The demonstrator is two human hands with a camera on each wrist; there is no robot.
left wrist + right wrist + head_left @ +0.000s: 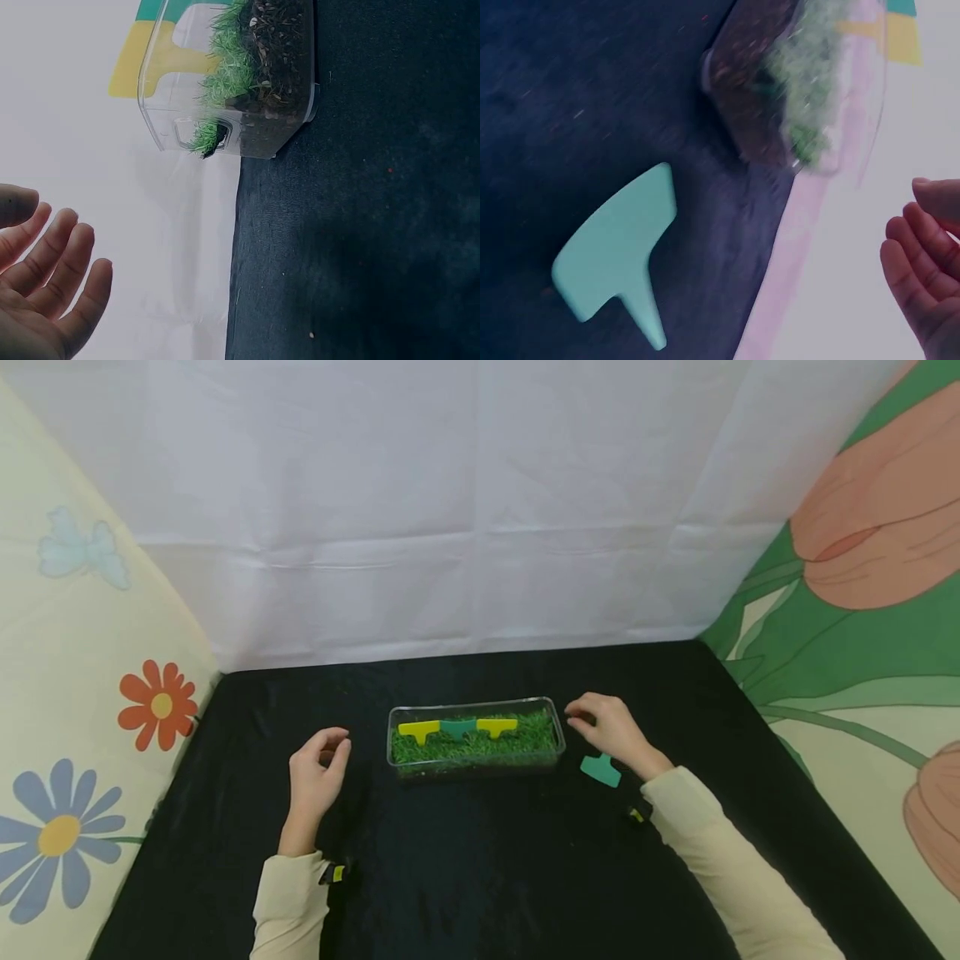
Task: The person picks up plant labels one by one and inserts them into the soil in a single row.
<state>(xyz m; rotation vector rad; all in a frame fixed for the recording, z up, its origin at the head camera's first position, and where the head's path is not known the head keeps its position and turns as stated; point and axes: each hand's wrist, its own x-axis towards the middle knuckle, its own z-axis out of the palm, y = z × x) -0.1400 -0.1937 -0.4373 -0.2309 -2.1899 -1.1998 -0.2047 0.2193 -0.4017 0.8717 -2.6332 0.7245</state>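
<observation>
A clear plastic box (476,768) with dark soil and green grass (536,735) stands mid-table. Three T-shaped plant labels are stuck in the grass in a row: a yellow label (419,729) on the left, a green label (458,727) between, another yellow label (497,725) on the right. One more green label (619,244) lies flat on the cloth, right of the box. My left hand (318,768) hovers left of the box, fingers loosely bent, holding nothing. Beyond the box's right end, my right hand (609,724) is raised near the loose label, its fingers loosely curved around nothing.
Black cloth (465,860) covers the table. A white sheet (450,510) hangs behind it, with flower-printed cloths (67,735) at both sides. Small pale specks of debris (312,334) lie on the black cloth.
</observation>
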